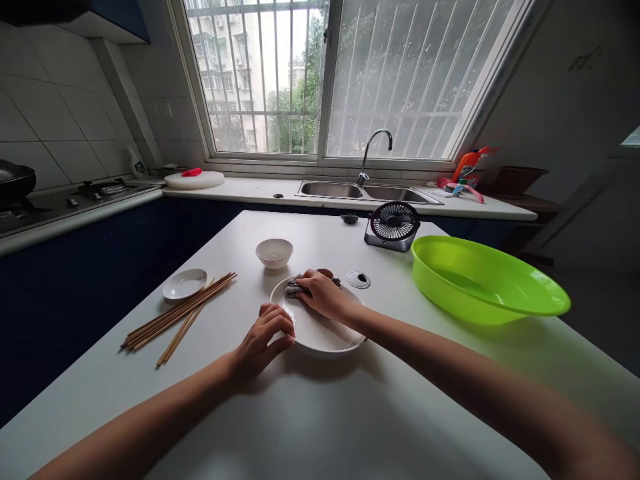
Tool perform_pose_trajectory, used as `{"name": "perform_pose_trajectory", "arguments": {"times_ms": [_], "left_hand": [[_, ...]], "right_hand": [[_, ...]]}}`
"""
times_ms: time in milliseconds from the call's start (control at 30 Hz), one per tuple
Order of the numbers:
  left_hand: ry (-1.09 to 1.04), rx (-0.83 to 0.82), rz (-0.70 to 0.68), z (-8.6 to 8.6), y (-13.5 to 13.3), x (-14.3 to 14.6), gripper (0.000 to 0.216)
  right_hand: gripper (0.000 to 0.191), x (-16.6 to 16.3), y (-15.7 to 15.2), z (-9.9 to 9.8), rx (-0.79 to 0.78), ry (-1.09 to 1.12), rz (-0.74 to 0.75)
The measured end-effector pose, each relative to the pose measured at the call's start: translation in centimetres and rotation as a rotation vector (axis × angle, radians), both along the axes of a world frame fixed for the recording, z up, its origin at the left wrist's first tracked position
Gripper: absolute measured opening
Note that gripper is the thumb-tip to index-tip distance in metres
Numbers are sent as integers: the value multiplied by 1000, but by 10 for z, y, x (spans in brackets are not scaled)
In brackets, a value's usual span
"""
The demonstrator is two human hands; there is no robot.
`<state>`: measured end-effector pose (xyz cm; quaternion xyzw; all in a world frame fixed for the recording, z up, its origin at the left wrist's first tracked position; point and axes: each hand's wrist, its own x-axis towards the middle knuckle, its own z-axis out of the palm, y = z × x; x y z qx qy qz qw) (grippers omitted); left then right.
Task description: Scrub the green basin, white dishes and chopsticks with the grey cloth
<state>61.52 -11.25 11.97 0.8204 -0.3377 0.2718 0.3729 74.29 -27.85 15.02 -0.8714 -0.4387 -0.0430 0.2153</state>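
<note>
A white plate [325,337] lies on the white table in front of me. My right hand [323,293] presses a grey steel-wool scrubber [293,288] against the plate's far side, fingers closed over it. My left hand [263,337] grips the plate's near left rim, fingers curled on its edge. A small white bowl [274,252] stands just beyond the plate. Further left lie a small white saucer [184,284] and a loose bundle of wooden chopsticks [180,315].
A green plastic basin [483,280] sits at the right of the table [350,413]. A small black fan [393,225] stands at the far edge. Behind are a sink with faucet [367,191], a cutting board [195,180], and a stove [75,197] at left.
</note>
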Motion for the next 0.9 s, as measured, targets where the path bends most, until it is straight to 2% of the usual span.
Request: {"name": "perform_pose_trajectory", "arguments": {"times_ms": [167,333,600,833,900], "left_hand": [[14,15,-4,-2,2,1,24],[24,7,1,-4,3,1,25],[32,11,-1,-6,3,1,23],[14,21,3,-4,2,1,25],[5,26,2,-4,2,1,26]], "right_hand": [[16,2,4,-9,181,68,114],[13,6,4,-12,205,65,15],[24,-5,6,-6,240,132,291],[20,9,2,-10,194,111,141],[19,11,1,-11,197,118,143]]}}
